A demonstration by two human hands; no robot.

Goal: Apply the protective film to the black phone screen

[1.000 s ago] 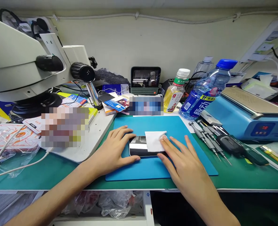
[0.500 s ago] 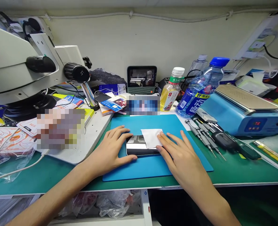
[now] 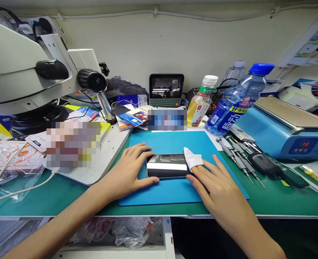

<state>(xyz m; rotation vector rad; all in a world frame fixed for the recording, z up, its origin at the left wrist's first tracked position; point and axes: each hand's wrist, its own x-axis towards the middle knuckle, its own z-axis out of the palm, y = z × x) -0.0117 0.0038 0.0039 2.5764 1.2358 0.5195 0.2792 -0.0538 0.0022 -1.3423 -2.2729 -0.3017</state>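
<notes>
A smartphone (image 3: 167, 166) lies flat on a blue mat (image 3: 161, 194), its dark glossy screen reflecting a bright white band. My left hand (image 3: 130, 169) grips its left end, thumb along the near edge and fingers at the far edge. At the phone's right end is a small white cloth (image 3: 193, 158), bunched and partly lifted. My right hand (image 3: 215, 183) has its fingertips on this cloth, with the thumb by the phone's near right corner. Part of the phone's right end is hidden by the cloth and fingers.
A microscope (image 3: 18, 79) stands on the left beside packets and a cable. Behind the mat are a small display (image 3: 166, 88), a tea bottle (image 3: 202, 102) and a blue-capped bottle (image 3: 236, 100). Screwdrivers (image 3: 236, 158) and a blue heating plate (image 3: 288, 126) lie right.
My right hand has slid the cloth rightward to the phone's right end, uncovering more screen. My left hand keeps its hold. The whole view has shifted slightly.
</notes>
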